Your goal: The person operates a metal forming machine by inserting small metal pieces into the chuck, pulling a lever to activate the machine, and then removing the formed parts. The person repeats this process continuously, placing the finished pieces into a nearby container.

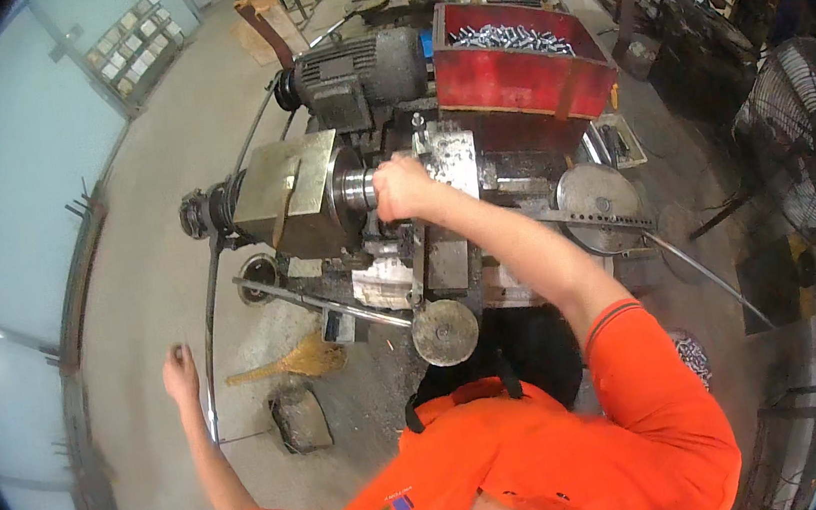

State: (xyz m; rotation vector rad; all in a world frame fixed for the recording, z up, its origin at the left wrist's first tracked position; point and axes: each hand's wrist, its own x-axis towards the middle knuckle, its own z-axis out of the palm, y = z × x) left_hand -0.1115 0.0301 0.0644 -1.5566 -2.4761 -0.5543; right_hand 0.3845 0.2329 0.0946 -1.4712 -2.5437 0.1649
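My right hand [401, 188] is closed at the front of the lathe's shiny spindle nose [356, 190]. Its fingers hide whatever they grip there. The spindle comes out of a grey headstock [288, 190] with a metal plate on top. Out to the left, my left hand [180, 376] is held with curled fingers. A small dark spot shows at its fingertips, too small to name. That hand is beside a long lever rod [212, 323], apparently apart from it. Just right of my right hand lies the metal cross slide [453, 161].
Behind the lathe are an electric motor [362, 71] and a red bin [519, 81] of small metal parts. A round weight [445, 332] on a bar juts toward me. To the right are a round plate [601, 203] and a fan [797, 135]; a broom [299, 359] lies on the floor.
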